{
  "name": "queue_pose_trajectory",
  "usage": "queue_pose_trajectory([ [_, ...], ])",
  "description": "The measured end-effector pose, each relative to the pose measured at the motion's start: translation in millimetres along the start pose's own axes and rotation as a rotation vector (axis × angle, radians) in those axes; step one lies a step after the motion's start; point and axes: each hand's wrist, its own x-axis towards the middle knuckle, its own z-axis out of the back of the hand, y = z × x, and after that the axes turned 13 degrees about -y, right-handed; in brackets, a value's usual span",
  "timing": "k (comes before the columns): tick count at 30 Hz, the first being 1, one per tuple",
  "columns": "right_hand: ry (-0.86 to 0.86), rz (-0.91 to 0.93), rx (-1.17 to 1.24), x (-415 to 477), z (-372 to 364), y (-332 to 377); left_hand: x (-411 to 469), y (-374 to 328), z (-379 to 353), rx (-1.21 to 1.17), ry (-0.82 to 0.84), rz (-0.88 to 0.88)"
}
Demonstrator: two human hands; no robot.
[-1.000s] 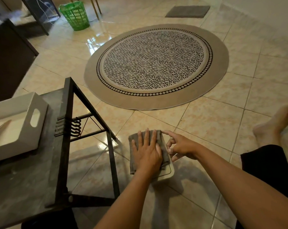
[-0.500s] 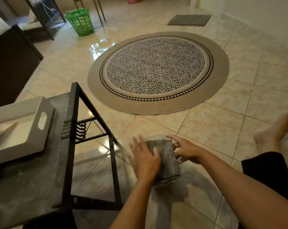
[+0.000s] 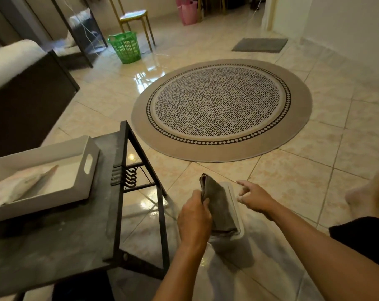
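- Step in hand, my read: the folded grey-brown cloth (image 3: 220, 205) is being picked up, lower centre of frame.
- Left hand (image 3: 195, 216): fingers curled round the cloth's left edge in a firm grip. The cloth is tilted, with its far end up.
- Right hand (image 3: 254, 197), just right of the cloth: index finger stretched out, the rest loosely bent. It holds nothing and is apart from the cloth.
- A white flat plastic piece with rounded corners (image 3: 233, 199) sits directly under the cloth. Cannot tell whether it rests on the beige floor tiles (image 3: 292, 192) or comes up with the cloth.
- Lower left of frame: a dark metal-framed table (image 3: 65, 246) carries a white rectangular tray with a handle cut-out (image 3: 88, 170). A pale pink cloth (image 3: 17, 185) already lies in the tray.
- Likely next move: carry the grey-brown cloth left and up to that tray. That calls for clearing the table's frame bar and keeping the fold shut, with the right hand free to steady the white piece.
- The round patterned rug (image 3: 221, 109) in mid frame is well clear of the path.
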Motion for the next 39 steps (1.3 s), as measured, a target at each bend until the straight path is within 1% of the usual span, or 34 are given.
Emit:
queue_pose_trajectory([
  [2, -0.096, 0.068, 0.038, -6, 2, 23, 3, -22, 23, -0.077, -0.005, -0.036],
  [3, -0.098, 0.071, 0.109, -11, 3, 38, 5, -34, 36, -0.111, -0.021, -0.048],
  [4, -0.065, 0.059, 0.193, -17, 3, 55, 7, -44, 50, -0.148, -0.041, -0.059],
  [5, 0.003, 0.037, 0.277, -25, 3, 73, 10, -54, 65, -0.193, -0.062, -0.068],
  [7, 0.202, 0.024, 0.453, -45, 3, 111, 17, -69, 99, -0.293, -0.114, -0.081],
  [9, 0.364, 0.065, 0.659, -66, 4, 147, 28, -77, 136, -0.344, -0.181, -0.092],
  [11, 0.43, 0.136, 0.811, -83, 4, 184, 39, -77, 174, -0.362, -0.232, -0.108],
  [13, 0.45, 0.231, 0.839, -98, -1, 221, 51, -70, 212, -0.321, -0.284, -0.107],
  [17, 0.321, 0.506, 0.559, -123, -33, 290, 84, -36, 278, -0.124, -0.396, -0.042],
  [23, 0.164, 0.646, 0.149, -127, -108, 366, 132, 30, 337, 0.157, -0.465, 0.094],
  [27, 0.078, 0.744, -0.09, -114, -151, 388, 157, 60, 351, 0.25, -0.415, 0.182],
  [30, 0.043, 0.804, -0.261, -106, -171, 390, 166, 76, 350, 0.308, -0.346, 0.202],
  [32, -0.031, 0.858, -0.374, -102, -181, 387, 167, 85, 346, 0.398, -0.301, 0.163],
  [33, -0.085, 0.906, -0.406, -100, -184, 385, 166, 88, 345, 0.464, -0.304, 0.122],
  [34, -0.117, 0.967, -0.423, -99, -186, 382, 165, 91, 344, 0.533, -0.324, 0.058],
  [35, -0.107, 1.028, -0.46, -98, -188, 380, 166, 93, 344, 0.578, -0.339, -0.026],
  [36, -0.055, 1.074, -0.54, -99, -189, 379, 167, 93, 343, 0.6, -0.325, -0.11],
  [37, 0.016, 1.091, -0.656, -99, -190, 377, 167, 91, 343, 0.631, -0.256, -0.176],
  [38, 0.093, 1.074, -0.771, -100, -190, 376, 167, 87, 341, 0.677, -0.143, -0.21],
  [39, 0.166, 1.041, -0.838, -100, -194, 373, 167, 84, 336, 0.725, -0.013, -0.207],
])
